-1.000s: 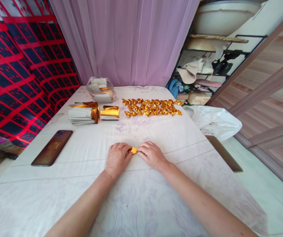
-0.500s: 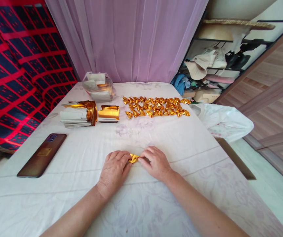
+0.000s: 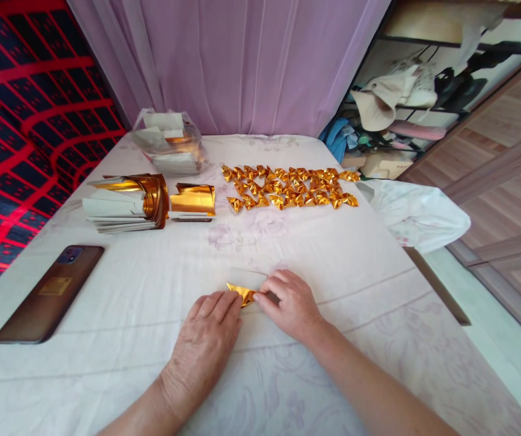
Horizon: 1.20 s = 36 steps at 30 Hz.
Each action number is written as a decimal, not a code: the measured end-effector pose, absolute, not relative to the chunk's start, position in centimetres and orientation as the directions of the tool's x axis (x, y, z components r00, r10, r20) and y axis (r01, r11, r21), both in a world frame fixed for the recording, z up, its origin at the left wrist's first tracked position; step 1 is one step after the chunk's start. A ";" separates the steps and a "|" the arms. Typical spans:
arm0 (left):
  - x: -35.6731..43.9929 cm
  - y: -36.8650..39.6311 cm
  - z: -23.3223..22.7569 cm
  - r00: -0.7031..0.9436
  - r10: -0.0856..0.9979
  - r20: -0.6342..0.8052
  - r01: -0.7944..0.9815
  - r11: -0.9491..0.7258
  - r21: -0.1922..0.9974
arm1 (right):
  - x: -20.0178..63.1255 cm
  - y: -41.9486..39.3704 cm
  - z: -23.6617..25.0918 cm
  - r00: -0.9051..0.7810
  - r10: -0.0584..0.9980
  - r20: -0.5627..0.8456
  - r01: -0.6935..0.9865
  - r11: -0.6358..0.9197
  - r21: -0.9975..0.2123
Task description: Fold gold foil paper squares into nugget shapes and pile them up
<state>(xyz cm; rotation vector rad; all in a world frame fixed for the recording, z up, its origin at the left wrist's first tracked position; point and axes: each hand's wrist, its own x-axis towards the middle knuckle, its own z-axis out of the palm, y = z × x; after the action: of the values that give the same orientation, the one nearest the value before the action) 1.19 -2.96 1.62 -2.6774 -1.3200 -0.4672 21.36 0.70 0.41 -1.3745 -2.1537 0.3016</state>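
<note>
A small folded piece of gold foil paper [image 3: 245, 295] lies on the cloth between my hands, its left point sticking up past my fingertips. My right hand [image 3: 288, 303] pinches its right end between thumb and fingers. From the lower left, my left hand [image 3: 210, 327] has its fingers pressed together, with the tips against the paper's lower left side; what the thumb does underneath is hidden. Beyond my hands, several folded gold foil pieces [image 3: 292, 186] stand in rows.
A large stack of gold-and-white paper sheets [image 3: 124, 204] and a smaller stack [image 3: 192, 201] stand at left. Behind them is a clear bag of sheets [image 3: 169, 142]. A brown phone [image 3: 49, 293] lies at left. A white plastic bag [image 3: 419, 212] hangs by the table's right edge.
My left hand has slid down and its fingertips have shifted, so the paper's left point now shows. My right hand keeps its pinch. The camera view has tilted and moved slightly closer.
</note>
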 end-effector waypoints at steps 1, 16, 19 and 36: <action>1.2 -3.1 1.6 0.576 0.750 0.326 0.789 -0.614 0.016 | 21.4 0.7 0.4 -0.317 0.888 0.334 0.758 0.448 -0.474; 0.3 -3.4 1.9 0.648 0.731 0.217 0.752 -0.659 -0.026 | 21.8 0.8 0.7 -0.356 0.881 0.312 0.726 0.471 -0.501; 0.3 -3.4 2.0 0.643 0.737 0.207 0.754 -0.657 -0.003 | 21.5 0.8 0.6 -0.342 0.890 0.303 0.760 0.451 -0.468; 0.6 -3.5 1.9 0.629 0.733 0.259 0.763 -0.646 -0.026 | 20.8 0.7 0.7 -0.306 0.908 0.286 0.830 0.402 -0.388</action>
<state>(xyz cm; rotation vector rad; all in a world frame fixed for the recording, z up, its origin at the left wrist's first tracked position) 0.61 -3.53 1.92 -2.7135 -1.2528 -0.3419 20.77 0.68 0.74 -1.4836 -2.2064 0.2299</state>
